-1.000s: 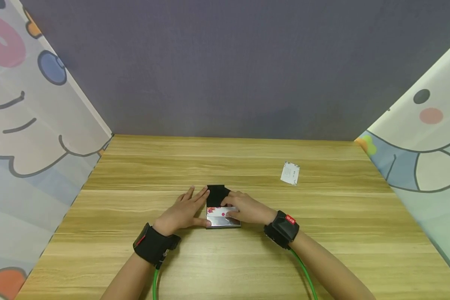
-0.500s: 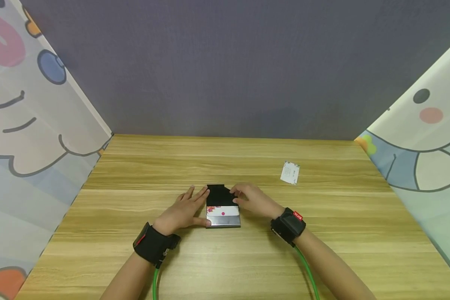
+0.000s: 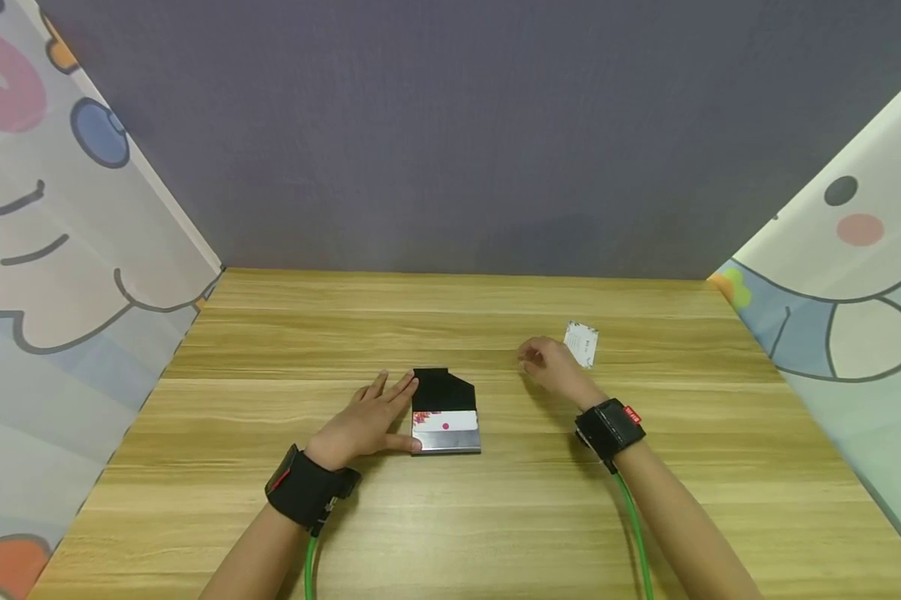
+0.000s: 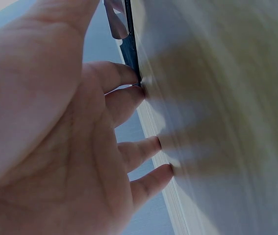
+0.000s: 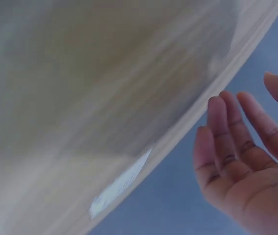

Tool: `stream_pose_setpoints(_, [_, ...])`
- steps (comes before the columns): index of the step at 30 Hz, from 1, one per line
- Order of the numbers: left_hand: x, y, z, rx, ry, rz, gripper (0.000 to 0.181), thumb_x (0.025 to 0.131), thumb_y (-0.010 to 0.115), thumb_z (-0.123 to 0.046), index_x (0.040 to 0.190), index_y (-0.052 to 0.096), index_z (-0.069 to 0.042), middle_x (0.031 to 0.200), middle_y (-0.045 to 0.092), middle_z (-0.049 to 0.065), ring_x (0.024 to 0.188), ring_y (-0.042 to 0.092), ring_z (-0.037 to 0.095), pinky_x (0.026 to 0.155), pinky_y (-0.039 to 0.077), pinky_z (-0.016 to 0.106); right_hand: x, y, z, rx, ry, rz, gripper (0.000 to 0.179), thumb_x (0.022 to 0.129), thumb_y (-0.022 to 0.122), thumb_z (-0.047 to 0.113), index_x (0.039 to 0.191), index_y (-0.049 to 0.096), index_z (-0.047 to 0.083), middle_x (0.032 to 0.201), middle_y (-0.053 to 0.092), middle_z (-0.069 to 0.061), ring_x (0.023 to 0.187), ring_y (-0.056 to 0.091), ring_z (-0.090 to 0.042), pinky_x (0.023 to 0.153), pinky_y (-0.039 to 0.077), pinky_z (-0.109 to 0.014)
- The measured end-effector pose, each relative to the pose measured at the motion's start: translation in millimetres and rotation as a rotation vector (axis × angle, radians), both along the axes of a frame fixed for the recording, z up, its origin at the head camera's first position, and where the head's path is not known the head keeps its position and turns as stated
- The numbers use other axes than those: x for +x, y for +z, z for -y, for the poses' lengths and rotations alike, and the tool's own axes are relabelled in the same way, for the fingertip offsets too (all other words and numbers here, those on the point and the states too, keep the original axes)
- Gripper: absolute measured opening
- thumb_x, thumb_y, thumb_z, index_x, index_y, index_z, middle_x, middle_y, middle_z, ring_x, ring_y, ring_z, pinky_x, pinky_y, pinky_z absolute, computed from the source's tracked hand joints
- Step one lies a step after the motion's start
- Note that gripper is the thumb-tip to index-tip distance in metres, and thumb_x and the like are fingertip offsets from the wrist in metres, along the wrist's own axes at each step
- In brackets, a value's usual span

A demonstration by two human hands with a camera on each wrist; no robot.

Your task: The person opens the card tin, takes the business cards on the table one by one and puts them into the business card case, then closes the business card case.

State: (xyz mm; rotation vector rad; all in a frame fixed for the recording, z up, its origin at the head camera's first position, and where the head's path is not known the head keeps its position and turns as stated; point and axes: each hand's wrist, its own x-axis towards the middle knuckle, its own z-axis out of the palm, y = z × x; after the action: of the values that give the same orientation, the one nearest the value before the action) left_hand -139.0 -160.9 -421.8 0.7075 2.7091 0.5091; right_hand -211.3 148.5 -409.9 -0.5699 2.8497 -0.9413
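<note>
A card case (image 3: 446, 442), silver in front with a raised black lid, lies on the table between the hands. Inside it sits a white card (image 3: 461, 421) with a pink dot and red floral print. Spread fingers of my left hand (image 3: 360, 429) rest along the case's left side, the thumb touching its lower left corner; in the left wrist view the fingertips (image 4: 165, 170) meet the tabletop. My right hand (image 3: 558, 369) hovers apart from the case, fingers loosely bent and holding nothing. Just beyond it a second white card (image 3: 583, 343) lies flat, partly covered by the hand.
The wood-grain table (image 3: 330, 325) ends at a dark grey panel (image 3: 465, 142) at the back. Cartoon-printed panels stand at the left and right. A green cable (image 3: 633, 525) runs from each black wrist band (image 3: 610, 429) along the forearm.
My right hand has let go of the case area and moved right and away from me, towards the loose card. My left hand and the card case have stayed in place.
</note>
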Motion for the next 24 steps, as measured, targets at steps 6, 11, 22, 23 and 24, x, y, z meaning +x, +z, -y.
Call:
stream_pose_setpoints(6, [0.2,0.3,-0.4,-0.011,-0.001,0.008,0.093,0.077,0.06,-0.055,0.146,0.02,-0.009,0.154,0.013,0.007,0.139,0.005,0.043,0.107,0.017,0.06,-7.3,2.0,-23.6,0.162,-0.118,-0.014,0.034,0.088,0.058,0.011,0.115,0.055,-0.008,0.11,0.054,-0.026,0.098,0.053,-0.04,0.081,0.045,-0.049])
stream_pose_setpoints(11, [0.2,1.8,-0.7,-0.015,0.002,0.013,0.092,0.077,0.06,-0.054,0.146,0.02,-0.009,0.154,0.012,0.007,0.139,0.005,0.043,0.107,0.016,0.06,-11.1,-0.1,-36.5,0.277,-0.183,0.0,0.038,0.086,0.058,0.014,0.117,0.053,-0.007,0.115,0.048,-0.031,0.103,0.046,-0.049,0.082,0.041,-0.056])
stream_pose_setpoints(22, [1.2,2.4,-0.6,0.0,-0.002,0.011,0.091,0.078,0.061,-0.053,0.146,0.022,-0.008,0.154,0.014,0.008,0.138,0.006,0.044,0.106,0.017,0.061,-13.0,-1.8,-47.6,0.338,-0.251,0.068,0.052,0.087,0.057,0.019,0.128,0.042,-0.009,0.13,0.033,-0.038,0.115,0.033,-0.056,0.089,0.033,-0.065])
stream_pose_setpoints(23, [1.3,2.4,-0.6,0.002,-0.002,0.008,0.091,0.078,0.061,-0.053,0.146,0.022,-0.008,0.154,0.014,0.008,0.138,0.006,0.044,0.106,0.017,0.061,-12.7,-1.6,-48.4,0.335,-0.248,0.079,0.053,0.088,0.056,0.02,0.13,0.041,-0.008,0.132,0.031,-0.038,0.116,0.031,-0.056,0.091,0.031,-0.066])
stream_pose_setpoints(24, [1.4,2.3,-0.6,0.004,-0.002,0.006,0.091,0.078,0.061,-0.053,0.146,0.022,-0.007,0.154,0.014,0.008,0.138,0.007,0.045,0.106,0.017,0.061,-12.2,-1.4,-49.0,0.338,-0.242,0.089,0.053,0.089,0.055,0.021,0.131,0.04,-0.007,0.134,0.03,-0.038,0.117,0.029,-0.057,0.092,0.03,-0.067])
